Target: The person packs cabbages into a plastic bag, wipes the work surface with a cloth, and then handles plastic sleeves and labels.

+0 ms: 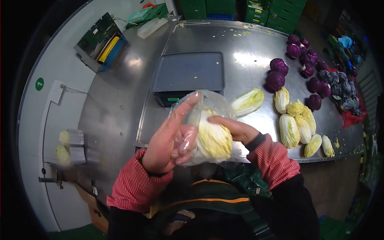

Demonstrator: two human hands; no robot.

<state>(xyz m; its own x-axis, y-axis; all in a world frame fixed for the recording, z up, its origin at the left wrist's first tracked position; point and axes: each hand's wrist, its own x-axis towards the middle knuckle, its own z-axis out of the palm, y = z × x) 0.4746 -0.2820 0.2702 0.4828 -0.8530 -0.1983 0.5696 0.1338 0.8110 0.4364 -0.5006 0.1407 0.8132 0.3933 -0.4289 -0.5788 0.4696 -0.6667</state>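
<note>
A pale yellow napa cabbage (215,138) is in front of my body, partly inside a clear plastic bag (218,102). My right hand (236,130) grips the cabbage from the right, its thumb lying across the upper leaves. On the left, my left hand (170,138) has its index finger stretched up along the film, while the other fingers curl into the bag. Just beyond the hands stands a grey weighing scale (188,74). A loose napa cabbage (249,102) lies on the metal table to the right of the scale.
Several napa cabbages (289,131) sit at the right of the steel table (248,60), with red cabbages (275,81) behind them. A device with a yellow roll (109,50) stands at the left wall. Green crates (286,14) are stacked behind. Wrapped cabbages (64,155) are at far left.
</note>
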